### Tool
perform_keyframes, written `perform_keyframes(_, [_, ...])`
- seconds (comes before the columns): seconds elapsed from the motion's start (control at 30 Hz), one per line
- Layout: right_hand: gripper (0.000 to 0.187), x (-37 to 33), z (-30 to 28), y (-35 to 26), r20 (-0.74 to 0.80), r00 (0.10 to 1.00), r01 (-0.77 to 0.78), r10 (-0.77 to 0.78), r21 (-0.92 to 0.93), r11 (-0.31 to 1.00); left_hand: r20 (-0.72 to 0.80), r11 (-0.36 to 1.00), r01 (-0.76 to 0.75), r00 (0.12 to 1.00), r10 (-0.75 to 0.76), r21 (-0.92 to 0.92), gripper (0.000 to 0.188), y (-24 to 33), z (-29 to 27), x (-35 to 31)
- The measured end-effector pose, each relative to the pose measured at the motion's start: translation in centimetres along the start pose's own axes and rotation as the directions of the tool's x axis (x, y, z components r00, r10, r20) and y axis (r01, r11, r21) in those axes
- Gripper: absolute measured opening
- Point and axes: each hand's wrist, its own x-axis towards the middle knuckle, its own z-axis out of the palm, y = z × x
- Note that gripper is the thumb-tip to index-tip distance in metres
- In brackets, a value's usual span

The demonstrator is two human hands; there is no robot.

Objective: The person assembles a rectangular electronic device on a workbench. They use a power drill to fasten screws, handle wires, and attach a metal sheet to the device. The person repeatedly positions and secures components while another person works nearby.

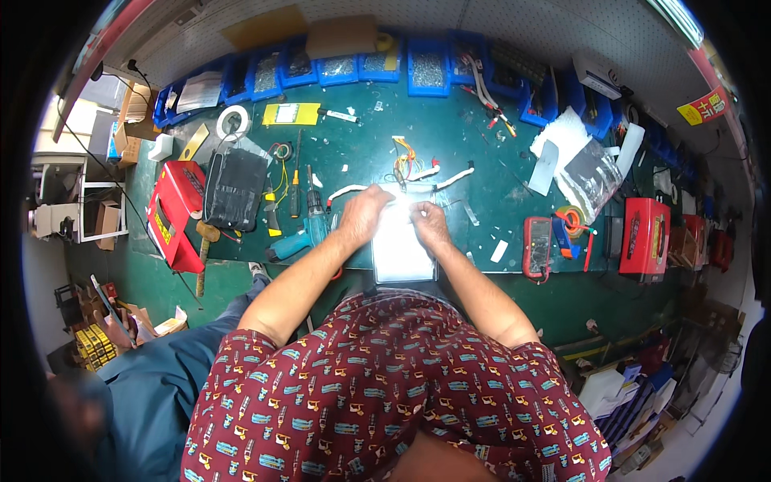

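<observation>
A flat rectangular case lies at the bench's front edge, its top glaring white so that its details are washed out. White-sleeved cables and a bunch of thin orange and yellow wires show at its far end. My left hand rests at the case's far left corner, fingers bent together over the edge. Opposite it, my right hand is closed in a pinch at the far right side. Glare hides what the fingertips of both hands hold.
Left of the case lie a teal cordless drill, a screwdriver, a black case and a hammer. A red multimeter sits at right. Blue parts bins line the back. Another person's sleeve is at lower left.
</observation>
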Motion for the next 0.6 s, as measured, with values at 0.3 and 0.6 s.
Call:
perform_keyframes(0.3, [0.019, 0.1, -0.2, -0.3, 0.032, 0.999, -0.011, 0.010, 0.027, 1.000, 0.107, 0.978, -0.041, 0.994, 0.019, 0.203, 0.018, -1.3, 3.6, -2.2])
perform_keyframes(0.6, [0.020, -0.4, -0.5, -0.9, 0.040, 0.999, 0.022, -0.024, 0.046, 0.999, 0.082, 0.939, -0.157, 0.987, 0.139, 0.305, 0.031, -2.0, 3.9, -2.1])
